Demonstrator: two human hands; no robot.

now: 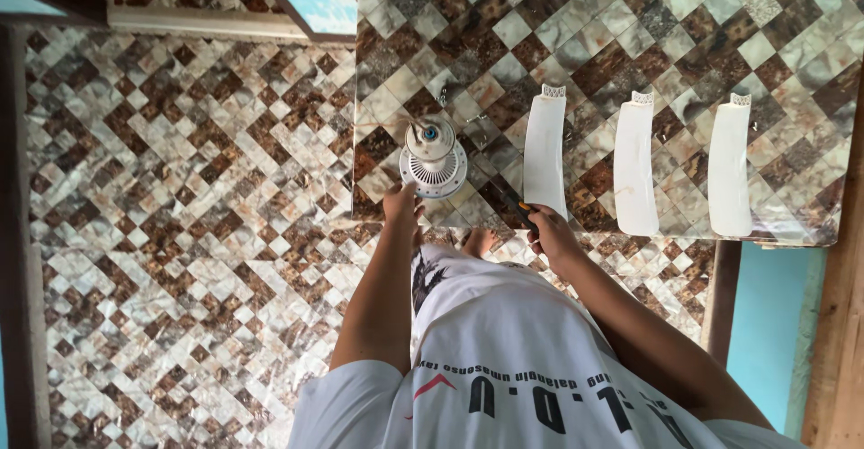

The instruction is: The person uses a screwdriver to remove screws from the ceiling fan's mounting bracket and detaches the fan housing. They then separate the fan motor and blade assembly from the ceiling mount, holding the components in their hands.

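Your white shirt nearest, arms stretched forward over desk (792, 98) edge. Your left hand (401, 204) open, fingers apart, touching rim of white fan motor (434, 159); motor stands on desk near front edge, beside left corner. Your right hand (549, 230) closed around dark screwdriver (513, 204), tip pointing toward motor. Farther on desk: three white fan blades (635, 163) lying side by side, apart from each other, right of motor. Desk top has same brown-cream pattern as tiled floor (180, 233).
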